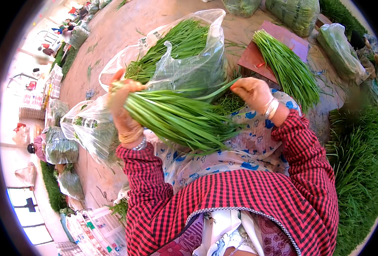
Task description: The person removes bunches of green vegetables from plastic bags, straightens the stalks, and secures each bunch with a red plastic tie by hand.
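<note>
My left hand (123, 106) grips the pale root end of a thick bunch of long green chives (176, 117), which fans out to the right across my lap. My right hand (251, 91) pinches a single long leaf (216, 90) pulled away from the bunch's top. Both wrists wear bangles and red checked sleeves. Just beyond my hands stands an open clear plastic bag (189, 64) holding more chives.
Another chive bundle (289, 68) lies on a reddish board (251, 57) at the upper right. Filled plastic bags (340, 51) stand around on the dirt floor. A big heap of loose chives (362, 162) lies to my right. More bags (61, 147) sit at the left.
</note>
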`<state>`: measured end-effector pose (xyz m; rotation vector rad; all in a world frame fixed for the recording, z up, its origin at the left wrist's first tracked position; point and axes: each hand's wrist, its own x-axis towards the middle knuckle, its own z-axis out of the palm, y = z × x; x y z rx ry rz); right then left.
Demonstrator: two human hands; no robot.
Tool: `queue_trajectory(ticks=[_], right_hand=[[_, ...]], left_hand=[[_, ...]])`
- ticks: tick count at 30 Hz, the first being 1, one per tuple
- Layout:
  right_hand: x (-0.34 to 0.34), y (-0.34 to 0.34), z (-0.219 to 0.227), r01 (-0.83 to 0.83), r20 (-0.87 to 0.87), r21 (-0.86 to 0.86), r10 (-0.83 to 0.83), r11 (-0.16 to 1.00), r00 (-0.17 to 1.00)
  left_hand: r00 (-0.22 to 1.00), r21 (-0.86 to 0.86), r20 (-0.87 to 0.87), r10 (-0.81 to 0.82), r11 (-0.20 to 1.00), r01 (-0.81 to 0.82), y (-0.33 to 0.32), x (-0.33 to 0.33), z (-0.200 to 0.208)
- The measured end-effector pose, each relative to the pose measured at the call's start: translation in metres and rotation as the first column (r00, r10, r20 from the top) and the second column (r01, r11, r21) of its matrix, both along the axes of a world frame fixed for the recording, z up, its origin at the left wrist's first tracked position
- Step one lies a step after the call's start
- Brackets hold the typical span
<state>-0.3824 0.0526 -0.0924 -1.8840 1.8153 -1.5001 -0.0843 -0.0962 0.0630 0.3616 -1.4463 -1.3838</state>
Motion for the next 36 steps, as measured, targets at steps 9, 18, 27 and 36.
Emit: queue_trajectory(ticks=[9,18,27,36], right_hand=[[0.007,0.003,0.086,-0.394,0.485,0.070,0.314,0.916,0.816],[0.039,-0.025,0.098,-0.178,0.104,-0.547,0.277,0.818,0.955],[-0.125,0.016,0.180,0.081,-0.329,-0.439,-0.244,0.895,0.912],[-0.252,0.015,0.146,0.639,-0.559,0.520,-0.340,0.567,0.756]], left_hand=[[0.973,-0.091,0.209,0.095,0.993,-0.078,0.039,-0.060,0.024],[0.913,-0.041,0.116,-0.392,0.916,0.398,0.091,-0.153,0.051],[0.764,0.002,-0.205,-0.612,0.780,0.625,0.058,-0.304,0.081],[0.944,0.237,-0.056,-0.326,0.914,0.329,-0.046,-0.383,-0.017]])
